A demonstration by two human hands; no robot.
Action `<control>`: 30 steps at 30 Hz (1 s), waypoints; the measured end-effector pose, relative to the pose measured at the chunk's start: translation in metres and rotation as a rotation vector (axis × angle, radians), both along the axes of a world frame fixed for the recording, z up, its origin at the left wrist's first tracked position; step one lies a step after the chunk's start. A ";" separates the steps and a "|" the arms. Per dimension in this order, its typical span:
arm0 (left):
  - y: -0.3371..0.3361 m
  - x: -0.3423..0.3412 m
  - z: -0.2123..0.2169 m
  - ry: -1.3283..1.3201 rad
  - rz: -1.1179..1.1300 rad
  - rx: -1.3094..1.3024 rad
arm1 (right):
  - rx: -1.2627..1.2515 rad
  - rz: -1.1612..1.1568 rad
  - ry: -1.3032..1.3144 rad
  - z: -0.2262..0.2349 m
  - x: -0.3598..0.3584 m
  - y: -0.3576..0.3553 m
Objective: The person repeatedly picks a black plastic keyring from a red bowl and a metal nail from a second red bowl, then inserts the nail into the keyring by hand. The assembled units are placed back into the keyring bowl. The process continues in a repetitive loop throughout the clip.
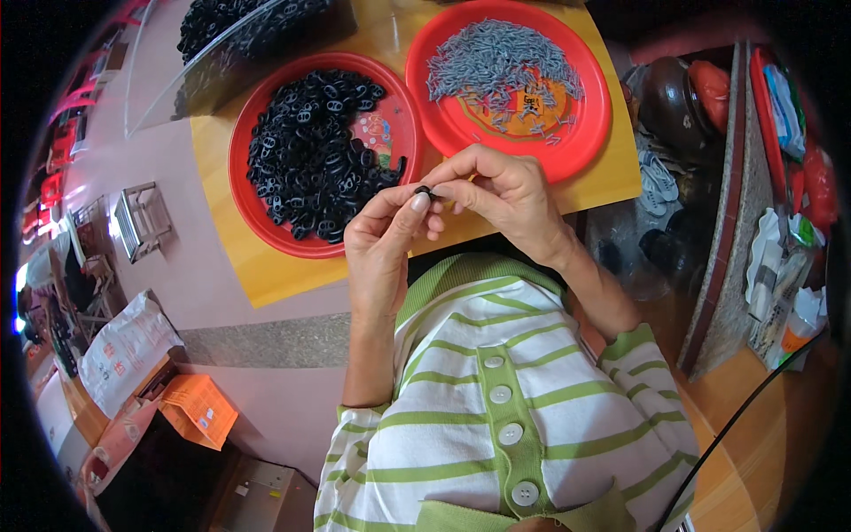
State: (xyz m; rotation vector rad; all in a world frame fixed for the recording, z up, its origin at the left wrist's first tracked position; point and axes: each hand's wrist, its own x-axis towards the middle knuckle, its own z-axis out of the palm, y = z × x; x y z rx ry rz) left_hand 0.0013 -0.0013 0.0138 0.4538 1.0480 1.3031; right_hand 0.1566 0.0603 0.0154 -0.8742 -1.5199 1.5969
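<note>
My left hand [383, 229] pinches a small black plastic piece [425, 190] between thumb and fingertips. Against it, the thumb and forefinger of my right hand [507, 191] are closed; whatever they grip is too small and covered to make out. Just beyond my left hand, a red round tray [238, 191] holds a heap of similar black pieces [306, 146], many with two holes. Past my right hand, a second red tray [592, 133] carries a pile of thin grey metal pins or screws [501, 62]. Both hands are above the near edges of the trays.
The trays stand on a yellow sheet [275, 279] on the table. At the far left, a clear bin [177, 66] holds more black pieces. To the right are a dark brown jar [671, 102] and a stone-faced ledge [729, 239]. A metal stool [140, 222] stands farther left.
</note>
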 end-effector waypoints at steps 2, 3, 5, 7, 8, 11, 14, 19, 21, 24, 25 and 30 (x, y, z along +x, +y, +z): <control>-0.002 -0.002 0.000 0.013 0.000 -0.003 | 0.027 -0.003 -0.039 0.003 -0.001 -0.001; -0.002 -0.002 -0.001 0.019 -0.002 -0.005 | 0.037 -0.019 -0.040 0.002 -0.002 -0.003; -0.003 -0.005 -0.002 0.012 -0.004 0.005 | 0.057 -0.051 -0.043 -0.002 -0.006 -0.007; -0.003 -0.008 -0.002 0.033 -0.004 0.016 | 0.051 -0.062 -0.033 -0.005 -0.011 -0.009; -0.002 -0.010 -0.002 0.057 -0.006 0.023 | 0.047 -0.067 -0.028 -0.005 -0.013 -0.009; -0.003 -0.020 -0.002 0.112 -0.026 0.015 | 0.018 -0.003 -0.023 -0.002 -0.018 -0.003; -0.001 -0.026 0.000 0.136 -0.025 0.004 | -0.081 0.114 -0.040 0.003 -0.022 0.010; -0.002 -0.034 -0.004 0.066 -0.022 -0.004 | 0.394 0.055 -0.317 -0.004 -0.041 0.038; -0.002 -0.036 -0.008 0.054 -0.020 0.008 | 0.812 0.031 -0.493 -0.011 -0.052 0.045; -0.002 -0.037 -0.010 0.023 -0.011 0.037 | 0.857 0.092 -0.538 -0.012 -0.065 0.051; -0.002 -0.038 -0.009 0.024 -0.011 0.037 | 0.880 0.114 -0.547 -0.014 -0.068 0.053; -0.003 -0.039 -0.010 0.012 -0.020 0.040 | 0.846 0.200 -0.604 -0.021 -0.071 0.056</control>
